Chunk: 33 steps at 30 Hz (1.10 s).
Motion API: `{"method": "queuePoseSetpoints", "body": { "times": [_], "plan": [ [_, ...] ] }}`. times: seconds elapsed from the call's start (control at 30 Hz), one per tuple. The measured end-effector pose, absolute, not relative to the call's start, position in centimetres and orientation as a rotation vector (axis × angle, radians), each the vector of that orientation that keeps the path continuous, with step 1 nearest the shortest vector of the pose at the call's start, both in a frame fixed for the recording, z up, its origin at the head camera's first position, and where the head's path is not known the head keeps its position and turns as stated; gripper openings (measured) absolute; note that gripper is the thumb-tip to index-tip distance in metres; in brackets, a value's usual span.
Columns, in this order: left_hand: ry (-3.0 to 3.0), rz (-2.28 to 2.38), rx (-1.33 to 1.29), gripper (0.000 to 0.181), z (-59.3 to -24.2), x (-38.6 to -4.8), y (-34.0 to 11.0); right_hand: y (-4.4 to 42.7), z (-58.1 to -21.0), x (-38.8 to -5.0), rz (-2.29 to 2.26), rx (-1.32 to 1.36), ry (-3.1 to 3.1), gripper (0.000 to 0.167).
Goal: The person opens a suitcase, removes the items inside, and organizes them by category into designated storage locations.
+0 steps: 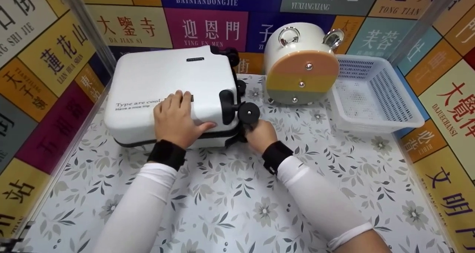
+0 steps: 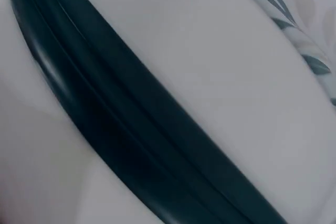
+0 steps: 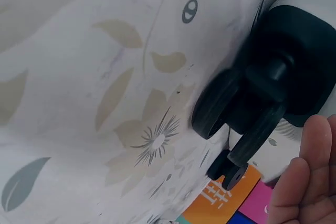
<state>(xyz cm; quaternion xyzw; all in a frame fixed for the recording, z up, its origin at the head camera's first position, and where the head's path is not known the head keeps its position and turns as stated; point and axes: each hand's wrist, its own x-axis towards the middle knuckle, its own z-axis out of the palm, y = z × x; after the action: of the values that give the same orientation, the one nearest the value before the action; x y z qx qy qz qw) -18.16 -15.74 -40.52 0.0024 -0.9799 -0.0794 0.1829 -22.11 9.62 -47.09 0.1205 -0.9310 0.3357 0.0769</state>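
A small white hard-shell suitcase [image 1: 174,73] lies flat, its black wheels toward the right. My left hand [image 1: 177,117] rests on its upper shell near the front edge, fingers spread over the lettering and thumb over the side. The left wrist view shows the suitcase's black seam [image 2: 131,114] close up, but not the fingers. My right hand [image 1: 262,134] is at the wheeled end, beside the near wheel [image 1: 249,112], which partly hides its fingers. In the right wrist view, extended fingers [image 3: 316,150] lie close to the black wheel mount [image 3: 307,61]; contact is unclear.
Behind and right of the suitcase stands a round white case [image 1: 302,75] with a striped front and chrome rings. A white plastic basket [image 1: 378,125] sits at the right. Lettered panels [image 1: 206,28] enclose the flower-patterned table surface [image 1: 230,201] at the back and sides.
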Motion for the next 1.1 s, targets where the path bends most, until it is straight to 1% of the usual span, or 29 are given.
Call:
{"method": "queuePoseSetpoints", "body": {
  "times": [0.23, 0.43, 0.73, 0.93, 1.1],
  "plan": [
    [-2.796, -0.183, 0.054, 0.125, -40.2, -17.9, -14.6, 9.7, -46.9, -21.5, 0.943, 0.408, -2.803, 0.027],
    [-2.786, -0.218, 0.017, 0.125, -39.8, -18.4, -14.8, 9.4, -46.6, -20.8, 1.006, 0.390, -2.855, 0.026],
    [-2.763, -0.214, 0.001, 0.123, -39.8, -18.7, -14.7, 9.0, -46.5, -20.1, 0.983, 0.429, -2.832, 0.028],
    [-2.770, -0.186, 0.022, 0.122, -40.1, -18.6, -14.2, 9.0, -46.5, -20.2, 0.979, 0.414, -2.840, 0.027],
    [-2.771, -0.127, 0.102, 0.124, -40.2, -18.4, -13.0, 9.3, -46.4, -21.2, 0.974, 0.381, -2.853, 0.024]
  ]
}}
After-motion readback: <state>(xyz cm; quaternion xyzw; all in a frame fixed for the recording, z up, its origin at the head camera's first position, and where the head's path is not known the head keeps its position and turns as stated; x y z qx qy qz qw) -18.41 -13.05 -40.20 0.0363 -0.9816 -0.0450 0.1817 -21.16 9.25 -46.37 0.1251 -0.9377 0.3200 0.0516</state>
